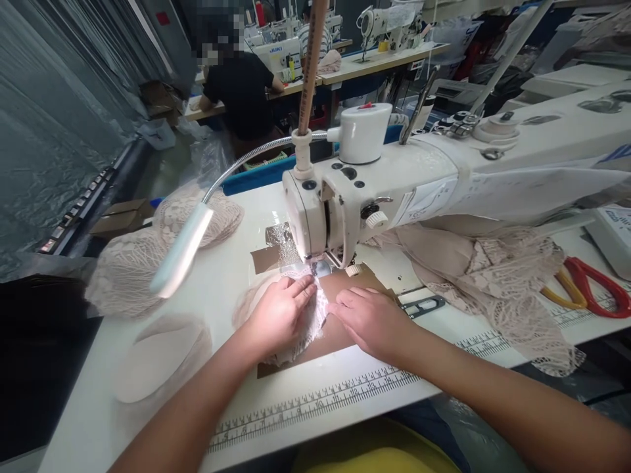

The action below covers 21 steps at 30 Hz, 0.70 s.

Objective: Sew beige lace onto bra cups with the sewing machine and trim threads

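Observation:
A pale pink lace bra cup (314,322) lies under the head of a white sewing machine (308,217), its edge close to the needle area. My left hand (283,312) rests on the cup with fingers bent and held together, fingertips beside the presser foot. At the cup's right edge, my right hand (369,318) pinches the lace between thumb and fingers. Brown card (340,335) covers the machine bed beneath both hands. The needle tip is hard to make out, and my left thumb is hidden.
A lamp (182,253) on a bendable neck reaches over the left side. Stacked lace cups (125,272) and a plain beige cup (152,364) lie left. Lace pieces (483,263) and red-handled scissors (596,286) lie right. A ruler strip (345,391) lines the front; a person (241,92) sits ahead.

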{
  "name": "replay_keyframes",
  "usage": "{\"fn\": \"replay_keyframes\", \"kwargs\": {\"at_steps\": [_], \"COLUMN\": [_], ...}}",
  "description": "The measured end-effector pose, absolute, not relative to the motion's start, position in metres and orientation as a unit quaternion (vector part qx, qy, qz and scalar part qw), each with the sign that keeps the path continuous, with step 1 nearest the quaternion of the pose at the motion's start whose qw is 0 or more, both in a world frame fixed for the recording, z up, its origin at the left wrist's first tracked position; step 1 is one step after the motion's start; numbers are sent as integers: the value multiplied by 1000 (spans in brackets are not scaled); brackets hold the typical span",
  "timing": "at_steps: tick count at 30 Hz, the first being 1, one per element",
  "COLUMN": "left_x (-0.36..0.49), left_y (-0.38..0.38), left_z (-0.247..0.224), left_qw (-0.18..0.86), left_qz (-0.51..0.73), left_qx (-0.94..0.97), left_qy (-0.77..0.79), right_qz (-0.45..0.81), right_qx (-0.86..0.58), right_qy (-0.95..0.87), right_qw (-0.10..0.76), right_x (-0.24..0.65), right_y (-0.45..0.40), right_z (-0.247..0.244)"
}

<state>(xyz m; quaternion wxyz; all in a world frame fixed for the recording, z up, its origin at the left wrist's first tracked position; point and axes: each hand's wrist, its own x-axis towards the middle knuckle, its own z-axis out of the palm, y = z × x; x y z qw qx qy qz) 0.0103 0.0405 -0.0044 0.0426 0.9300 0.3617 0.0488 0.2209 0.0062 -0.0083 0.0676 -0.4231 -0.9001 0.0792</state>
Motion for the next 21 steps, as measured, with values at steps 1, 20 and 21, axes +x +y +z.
{"fn": "replay_keyframes", "kwargs": {"at_steps": [1,20,21], "left_x": [9,7,6], "left_y": [44,46,46], "left_z": [-4,-7,-8], "left_qw": [42,34,32], "left_qz": [46,73,72], "left_qx": [931,943,943], "left_qy": [359,322,322], "right_qz": [84,30,29], "right_qx": [-423,-429,-430], "right_qy": [-900,-897,-897], "right_qw": [59,99,101], "right_x": [220,215,215], "right_y": [9,29,29], "right_z": [-6,-14,-14]}}
